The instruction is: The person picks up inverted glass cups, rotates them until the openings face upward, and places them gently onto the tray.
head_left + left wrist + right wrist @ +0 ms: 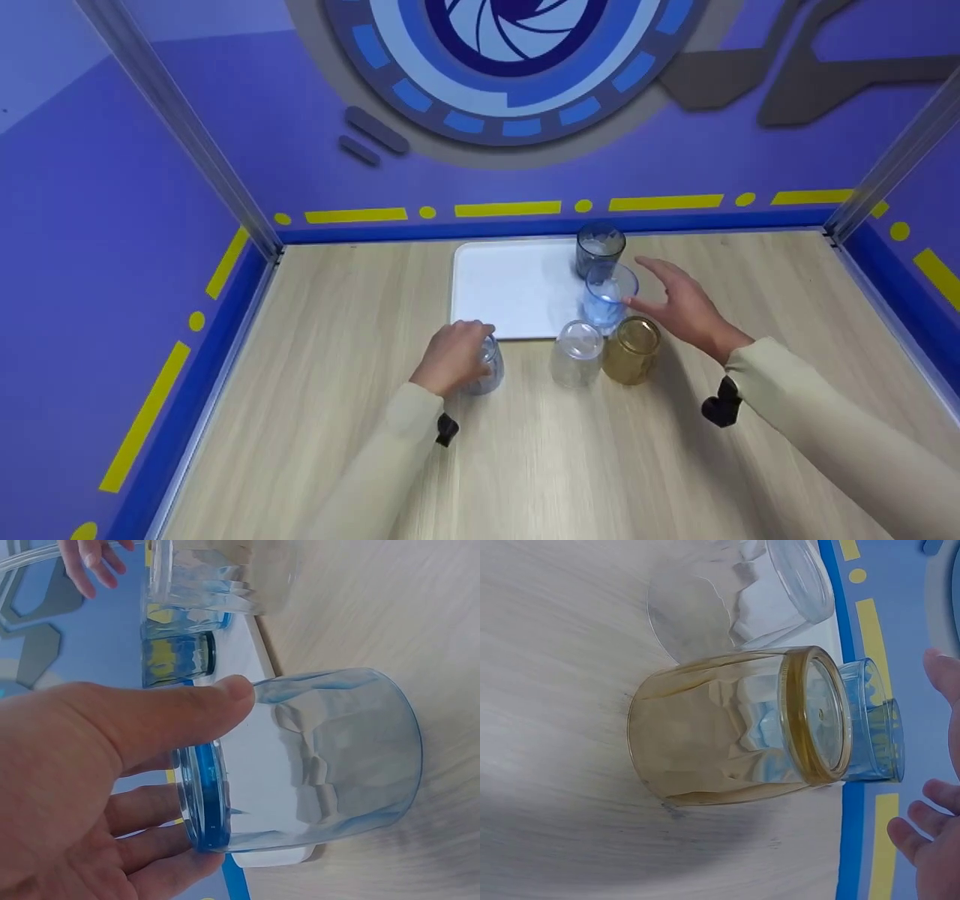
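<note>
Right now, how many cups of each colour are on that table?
Dark blue cup: 1
Light blue cups: 2, one on the tray, one held by the left hand
Clear cup: 1
Amber cup: 1
Total: 5

Our left hand (452, 355) is curled, thumb and fingers closed in a grip; our right hand (679, 306) hovers, fingers spread straight.
</note>
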`<state>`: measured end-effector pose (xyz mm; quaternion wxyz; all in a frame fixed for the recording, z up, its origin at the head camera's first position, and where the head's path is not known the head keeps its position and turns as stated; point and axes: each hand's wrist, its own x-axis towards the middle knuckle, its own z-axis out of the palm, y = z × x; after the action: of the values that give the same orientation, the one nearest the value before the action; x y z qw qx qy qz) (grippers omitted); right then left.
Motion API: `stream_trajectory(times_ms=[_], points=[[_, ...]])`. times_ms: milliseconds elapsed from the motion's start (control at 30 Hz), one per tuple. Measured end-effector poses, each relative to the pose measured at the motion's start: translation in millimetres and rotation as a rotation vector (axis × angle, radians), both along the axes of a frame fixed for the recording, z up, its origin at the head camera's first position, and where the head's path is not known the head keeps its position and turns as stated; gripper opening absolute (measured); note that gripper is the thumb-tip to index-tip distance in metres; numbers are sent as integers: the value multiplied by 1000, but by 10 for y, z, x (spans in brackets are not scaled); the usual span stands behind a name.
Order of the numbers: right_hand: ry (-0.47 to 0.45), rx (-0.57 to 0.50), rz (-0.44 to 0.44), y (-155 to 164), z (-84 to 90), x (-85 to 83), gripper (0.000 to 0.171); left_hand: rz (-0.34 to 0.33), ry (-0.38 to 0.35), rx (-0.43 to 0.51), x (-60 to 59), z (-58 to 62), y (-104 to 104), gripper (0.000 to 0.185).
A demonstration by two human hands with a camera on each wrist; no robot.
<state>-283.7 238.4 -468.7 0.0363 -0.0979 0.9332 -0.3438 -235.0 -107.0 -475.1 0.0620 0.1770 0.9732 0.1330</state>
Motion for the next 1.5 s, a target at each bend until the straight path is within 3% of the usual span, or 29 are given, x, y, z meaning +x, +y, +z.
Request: stream_trajectory(times_ms=[300,633,833,1133,1500], points=[[-43,-51,-40,56,-38,129,92,-5,19,18,44,-56,2,56],[-45,-50,-81,111,-84,260,84,2,40,17,53,-66,-20,58],[-86,-33,-61,118,-131,328,88,-2,39,24,58,-70,-36,58],[-118,-52,-5,114,-217,380,79,-26,67,28,77,-61,-42,55],[-86,-82,38,55,-329,399,71,-4,8,26,62,-55,25,57]])
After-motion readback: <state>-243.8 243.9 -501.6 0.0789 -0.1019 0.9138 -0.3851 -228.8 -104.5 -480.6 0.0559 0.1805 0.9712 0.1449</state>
